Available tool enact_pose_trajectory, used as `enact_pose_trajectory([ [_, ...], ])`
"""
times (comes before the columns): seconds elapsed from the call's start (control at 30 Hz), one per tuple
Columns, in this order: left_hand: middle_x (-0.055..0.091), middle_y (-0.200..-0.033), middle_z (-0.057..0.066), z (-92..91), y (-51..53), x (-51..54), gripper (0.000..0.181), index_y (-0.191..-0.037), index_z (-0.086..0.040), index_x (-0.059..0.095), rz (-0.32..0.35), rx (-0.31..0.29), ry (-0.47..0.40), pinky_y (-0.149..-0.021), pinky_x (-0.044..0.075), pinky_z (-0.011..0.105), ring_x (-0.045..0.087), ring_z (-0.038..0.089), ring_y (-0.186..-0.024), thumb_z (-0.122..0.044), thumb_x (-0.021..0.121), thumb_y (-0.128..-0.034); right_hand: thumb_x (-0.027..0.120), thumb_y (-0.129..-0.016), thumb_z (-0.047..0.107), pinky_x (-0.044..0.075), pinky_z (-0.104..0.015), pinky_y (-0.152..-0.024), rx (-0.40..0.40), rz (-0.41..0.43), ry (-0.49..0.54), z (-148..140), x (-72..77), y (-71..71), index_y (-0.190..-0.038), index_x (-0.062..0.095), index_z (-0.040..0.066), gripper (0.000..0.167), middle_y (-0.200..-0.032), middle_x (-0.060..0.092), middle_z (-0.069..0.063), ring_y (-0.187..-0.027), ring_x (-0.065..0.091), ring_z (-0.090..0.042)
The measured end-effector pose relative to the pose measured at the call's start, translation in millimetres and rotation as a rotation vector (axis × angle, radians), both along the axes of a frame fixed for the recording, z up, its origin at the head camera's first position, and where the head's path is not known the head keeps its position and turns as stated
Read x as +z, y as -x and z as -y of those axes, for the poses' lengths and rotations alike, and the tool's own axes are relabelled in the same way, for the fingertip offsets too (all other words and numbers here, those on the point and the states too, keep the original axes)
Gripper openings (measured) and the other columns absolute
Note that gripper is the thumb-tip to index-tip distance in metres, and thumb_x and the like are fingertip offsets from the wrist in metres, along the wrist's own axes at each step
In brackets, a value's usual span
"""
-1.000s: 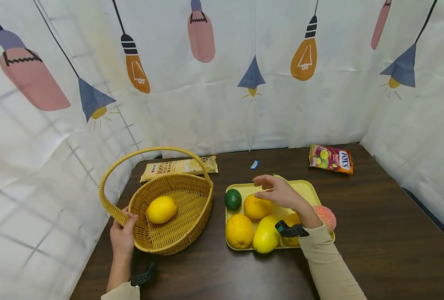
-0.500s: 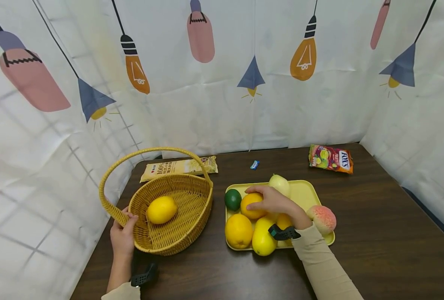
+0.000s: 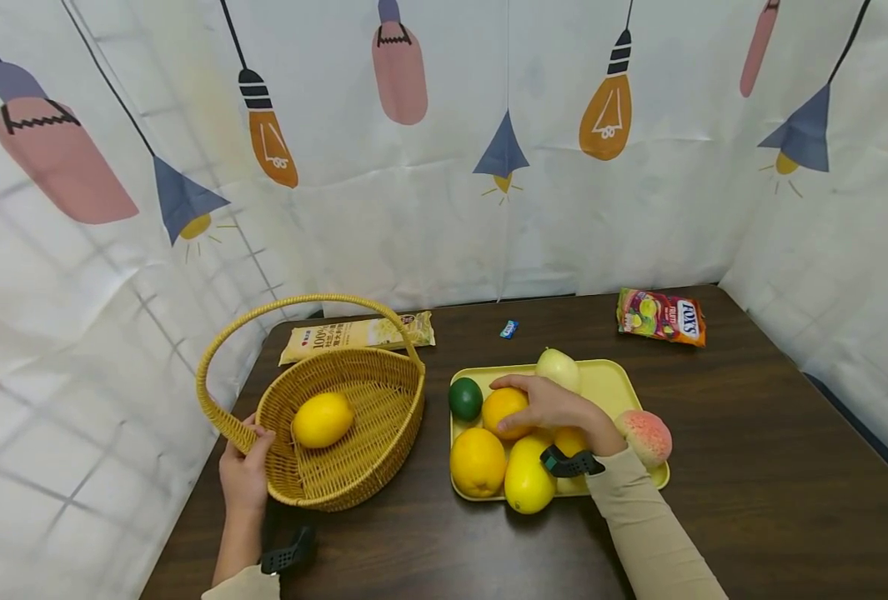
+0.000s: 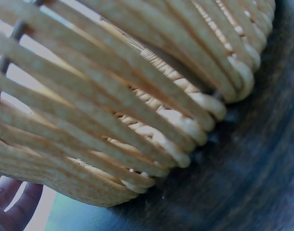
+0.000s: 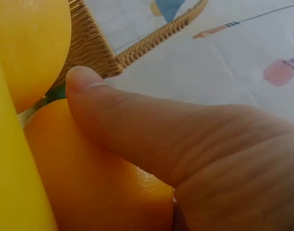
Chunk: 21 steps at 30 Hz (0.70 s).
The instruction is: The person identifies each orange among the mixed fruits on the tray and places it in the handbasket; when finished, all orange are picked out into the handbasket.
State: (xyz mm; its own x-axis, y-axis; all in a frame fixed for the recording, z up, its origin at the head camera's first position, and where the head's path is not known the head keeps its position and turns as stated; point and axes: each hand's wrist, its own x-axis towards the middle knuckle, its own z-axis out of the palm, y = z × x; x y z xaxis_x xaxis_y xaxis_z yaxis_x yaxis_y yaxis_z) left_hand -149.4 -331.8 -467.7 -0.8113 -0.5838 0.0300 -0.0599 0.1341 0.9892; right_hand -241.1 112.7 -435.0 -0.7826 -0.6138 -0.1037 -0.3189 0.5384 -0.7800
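Right hand (image 3: 552,406) round an orange (image 3: 505,410) in the yellow tray (image 3: 610,385), left hand (image 3: 244,479) at the wicker basket (image 3: 376,425).
Only the head view takes in the tray's whole load, with a green fruit (image 3: 465,399), a pale pear (image 3: 559,372) and a pink peach (image 3: 644,437), plus the lemon (image 3: 323,420) inside the basket; the left wrist view alone gives the basket's outer slats close up, above the dark tabletop (image 4: 233,178), and the right wrist view brings the right thumb (image 5: 122,120) near, pressed along the orange's skin beside another yellow surface. The right hand is curved, its thumb and fingers pinching the orange among its neighbours; the left hand grips the basket's near-left side by the handle's foot, its fingers partly hidden.
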Motion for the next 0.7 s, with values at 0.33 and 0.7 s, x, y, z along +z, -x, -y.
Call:
enact_pose_trajectory([
  [0.33, 0.050, -0.128, 0.009, -0.4, -0.5, 0.5, 0.029, -0.115, 0.002, 0.051, -0.006, -0.001, 0.004, -0.075, 0.042, 0.007, 0.051, 0.005, -0.098, -0.020, 0.059, -0.0964, 0.082, -0.078, 0.032, 0.044, -0.039, -0.087, 0.046, 0.052, 0.009, -5.2, -2.0, 1.8, -0.145, 0.041, 0.006, 0.082, -0.119, 0.057, -0.007, -0.097, 0.053, -0.021],
  [0.7, 0.051, -0.124, 0.009, 0.0, 0.4, 0.0, 0.028, -0.115, 0.001, 0.051, -0.005, -0.002, 0.004, -0.073, 0.044, 0.008, 0.052, 0.004, -0.095, -0.019, 0.059, -0.0963, 0.082, -0.077, 0.037, 0.046, -0.038, -0.085, -0.024, -0.056, -0.039, -3.6, -5.7, 3.2, -0.141, 0.046, 0.008, 0.080, -0.123, 0.058, -0.006, -0.095, 0.055, -0.019],
])
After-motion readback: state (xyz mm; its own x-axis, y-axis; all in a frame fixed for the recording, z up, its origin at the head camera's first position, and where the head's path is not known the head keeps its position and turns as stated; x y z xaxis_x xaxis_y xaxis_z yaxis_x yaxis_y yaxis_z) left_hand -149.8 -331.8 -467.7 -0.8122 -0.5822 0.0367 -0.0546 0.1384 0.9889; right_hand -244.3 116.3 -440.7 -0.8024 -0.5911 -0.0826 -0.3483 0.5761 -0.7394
